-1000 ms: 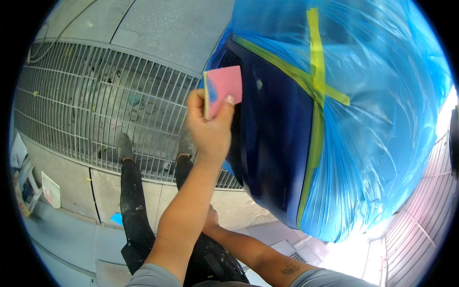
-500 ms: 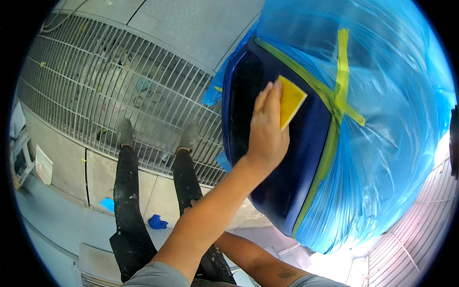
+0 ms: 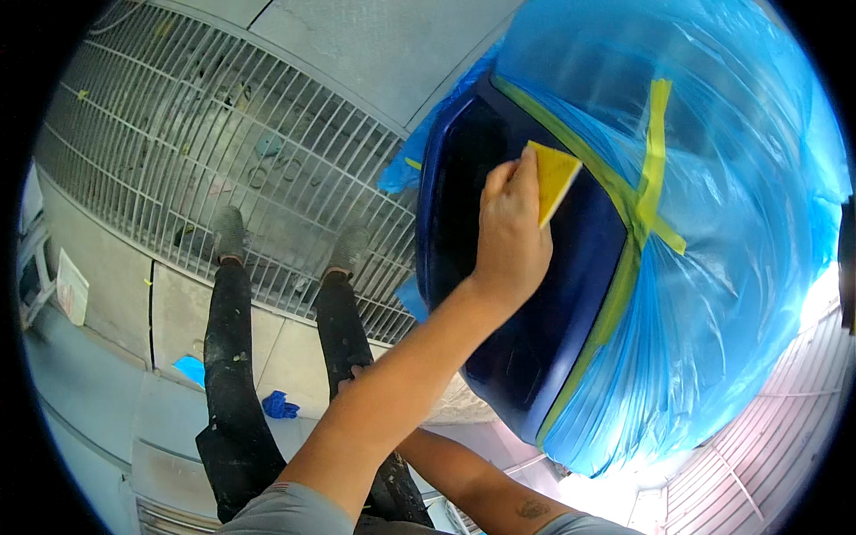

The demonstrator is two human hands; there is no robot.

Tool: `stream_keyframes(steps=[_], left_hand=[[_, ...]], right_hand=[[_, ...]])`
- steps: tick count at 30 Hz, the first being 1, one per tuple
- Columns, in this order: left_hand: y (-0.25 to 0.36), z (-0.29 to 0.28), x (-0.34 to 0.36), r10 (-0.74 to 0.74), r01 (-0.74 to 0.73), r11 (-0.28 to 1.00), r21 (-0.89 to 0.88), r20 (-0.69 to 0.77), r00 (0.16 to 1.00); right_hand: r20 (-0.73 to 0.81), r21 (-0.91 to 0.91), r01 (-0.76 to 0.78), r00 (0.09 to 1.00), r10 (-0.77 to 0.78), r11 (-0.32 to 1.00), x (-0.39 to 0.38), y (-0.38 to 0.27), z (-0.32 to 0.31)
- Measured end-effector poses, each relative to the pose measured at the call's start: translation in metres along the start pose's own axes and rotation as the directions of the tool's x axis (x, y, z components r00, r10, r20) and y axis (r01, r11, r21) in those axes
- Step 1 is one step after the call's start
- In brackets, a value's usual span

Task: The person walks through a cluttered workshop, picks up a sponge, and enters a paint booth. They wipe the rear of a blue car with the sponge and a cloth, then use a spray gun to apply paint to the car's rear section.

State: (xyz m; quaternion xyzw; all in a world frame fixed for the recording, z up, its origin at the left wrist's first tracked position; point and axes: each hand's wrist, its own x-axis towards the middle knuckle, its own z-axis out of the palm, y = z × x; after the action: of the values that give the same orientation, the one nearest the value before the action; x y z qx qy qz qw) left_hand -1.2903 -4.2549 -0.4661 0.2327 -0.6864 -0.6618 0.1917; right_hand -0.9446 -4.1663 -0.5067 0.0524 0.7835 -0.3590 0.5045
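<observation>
My left hand [image 3: 514, 236] is closed around a thin yellow sanding pad [image 3: 558, 178] with a pale edge. It reaches over a glossy dark blue body panel [image 3: 526, 330], the pad near the panel's taped far right edge. Whether the pad touches the surface cannot be told. Yellow-green masking tape [image 3: 611, 308] runs along the panel's border, and blue plastic film [image 3: 713, 294] is gathered behind it. Under my left forearm, my right arm crosses to the left. Only a bit of my right hand [image 3: 351, 378] shows, by my knee; its fingers are mostly hidden.
My feet stand on a metal floor grate [image 3: 294, 116] left of the panel. A crumpled dark blue cloth or glove [image 3: 280, 405] and a light blue scrap [image 3: 191, 368] lie on the floor. A pale sheet [image 3: 72, 290] stands at far left.
My left hand has moved the pad slightly farther up the panel, and the pad sits at a different tilt. The whole view has shifted a little. My right hand stays by my knee.
</observation>
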Motion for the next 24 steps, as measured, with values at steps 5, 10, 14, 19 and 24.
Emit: stream_keyframes(steps=[5,10,14,19,24], left_hand=[[0.028,-0.004,-0.041,-0.022,0.026,0.998,-0.059,0.074,0.997],[0.006,-0.004,-0.006,-0.027,0.027,1.000,0.003,0.052,0.998],[0.027,-0.005,-0.035,-0.055,0.057,0.998,-0.013,0.110,0.992],[0.014,-0.009,-0.017,-0.059,0.056,0.998,0.039,0.101,0.993],[0.011,-0.002,-0.024,0.023,-0.022,1.000,-0.015,0.045,0.999]], right_hand=[[-0.264,-0.616,-0.189,0.964,0.026,0.765,0.013,0.003,0.015],[-0.006,-0.308,0.092,0.995,-0.099,0.947,0.007,-0.028,-0.015],[-0.013,-0.365,-0.010,1.000,0.005,0.931,0.012,-0.055,-0.028],[0.041,-0.107,-0.316,0.946,0.322,0.943,0.013,-0.029,-0.010],[0.033,-0.324,-0.182,0.979,0.203,0.928,0.016,-0.064,-0.021]])
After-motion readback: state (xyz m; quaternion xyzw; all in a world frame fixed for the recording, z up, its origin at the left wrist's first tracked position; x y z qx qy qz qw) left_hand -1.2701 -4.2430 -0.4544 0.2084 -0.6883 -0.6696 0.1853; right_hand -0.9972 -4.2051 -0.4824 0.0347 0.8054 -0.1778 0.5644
